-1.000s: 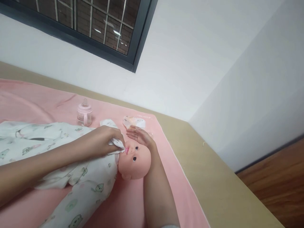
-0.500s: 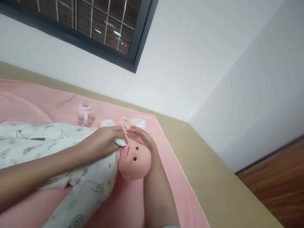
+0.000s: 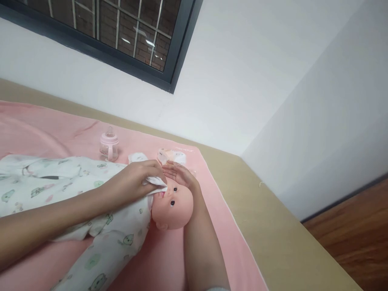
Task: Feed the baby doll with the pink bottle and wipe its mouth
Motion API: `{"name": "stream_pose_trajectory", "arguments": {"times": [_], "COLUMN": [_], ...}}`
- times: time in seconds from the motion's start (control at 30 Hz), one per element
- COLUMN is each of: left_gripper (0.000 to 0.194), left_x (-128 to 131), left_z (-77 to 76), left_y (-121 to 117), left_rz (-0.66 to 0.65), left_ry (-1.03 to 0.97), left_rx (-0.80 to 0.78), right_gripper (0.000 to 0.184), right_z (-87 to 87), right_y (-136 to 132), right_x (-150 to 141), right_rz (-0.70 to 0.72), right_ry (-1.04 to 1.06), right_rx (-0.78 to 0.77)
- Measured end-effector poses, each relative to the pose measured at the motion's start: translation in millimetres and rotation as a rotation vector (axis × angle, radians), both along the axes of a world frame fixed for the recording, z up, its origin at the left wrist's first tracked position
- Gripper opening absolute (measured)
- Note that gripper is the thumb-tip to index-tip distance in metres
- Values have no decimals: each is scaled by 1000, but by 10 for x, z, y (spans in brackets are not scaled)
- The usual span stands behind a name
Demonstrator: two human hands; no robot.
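Note:
A baby doll in a white printed sleepsuit lies on a pink blanket, its head toward the right. My left hand pinches a small white wipe and presses it against the doll's mouth. My right hand lies with fingers stretched flat along the far side of the doll's head, steadying it.
A pink baby bottle stands on the blanket behind the doll. Beside it lie a crumpled white wipe and a wipes packet. The tan table meets white walls; wooden floor shows at the right.
My left hand has slid the wipe a little to the right, from the doll's chin onto its mouth. My right hand has stayed on the head.

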State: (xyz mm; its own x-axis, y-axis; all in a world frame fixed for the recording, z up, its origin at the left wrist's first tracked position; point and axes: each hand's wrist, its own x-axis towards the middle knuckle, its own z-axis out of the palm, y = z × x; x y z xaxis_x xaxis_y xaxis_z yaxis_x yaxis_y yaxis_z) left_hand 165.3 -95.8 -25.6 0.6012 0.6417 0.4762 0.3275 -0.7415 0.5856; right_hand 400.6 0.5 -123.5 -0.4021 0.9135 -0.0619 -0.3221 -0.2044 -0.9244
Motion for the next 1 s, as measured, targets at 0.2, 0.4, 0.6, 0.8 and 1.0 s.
{"name": "stream_pose_trajectory", "arguments": {"times": [0.2, 0.4, 0.6, 0.8, 1.0], "left_gripper": [14, 13, 18, 20, 22], "left_x": [32, 59, 78, 73, 55], "left_z": [-79, -126, -136, -141, -52], "left_y": [-13, -8, -28, -36, -65], "left_rz": [-10, -14, 33, 82, 86], "left_ry": [-21, -26, -15, 31, 72], "left_rx": [44, 71, 116, 117, 78], "right_gripper": [34, 37, 41, 40, 39], "right_z": [-1, 45, 42, 62, 46], "right_y": [2, -17, 1, -16, -11], "right_x": [2, -13, -1, -3, -3], "right_rz": [6, -11, -2, 3, -5], "right_ry": [-15, -23, -17, -21, -20], "right_rx": [16, 10, 6, -2, -4]}}
